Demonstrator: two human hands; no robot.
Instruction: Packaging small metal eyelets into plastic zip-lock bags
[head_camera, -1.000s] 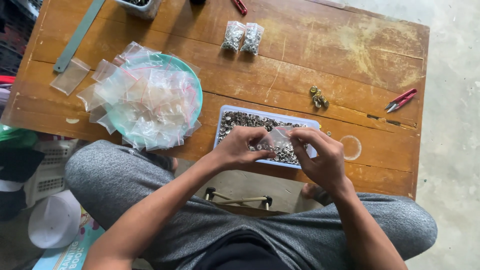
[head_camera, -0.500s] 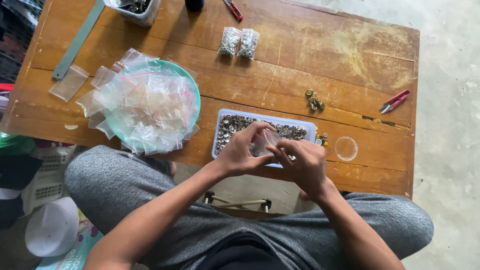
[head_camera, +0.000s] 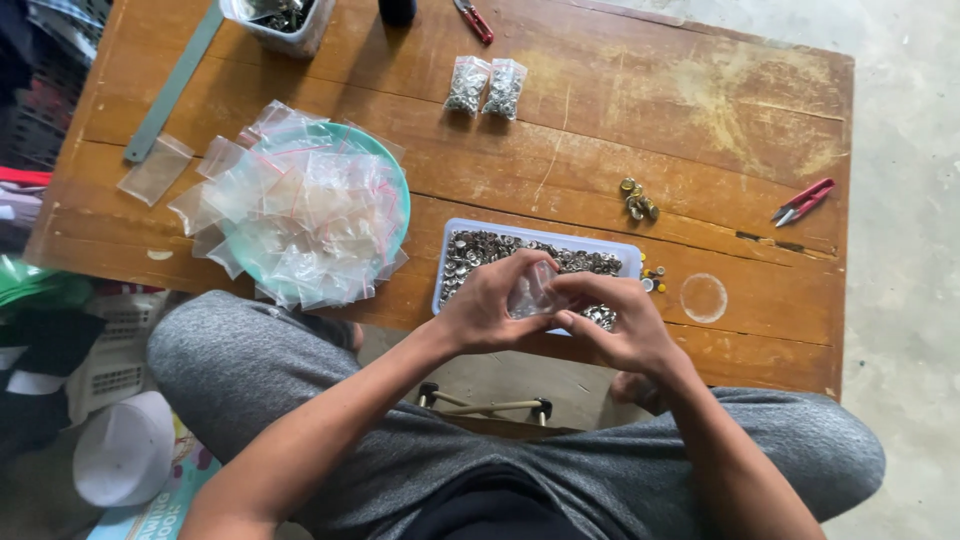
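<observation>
My left hand (head_camera: 490, 305) and right hand (head_camera: 620, 325) meet over the near edge of the table (head_camera: 600, 120), fingers of both pinched together on a small clear bag (head_camera: 530, 293) held just above the pale tray of small metal pieces (head_camera: 480, 250). To do this well, I judge the bag's mouth should stay level and directly over the tray, so strays fall back in. Left of the tray, a green plate heaped with empty clear bags (head_camera: 310, 215); farther off, two filled bags (head_camera: 485, 87) lie side by side.
</observation>
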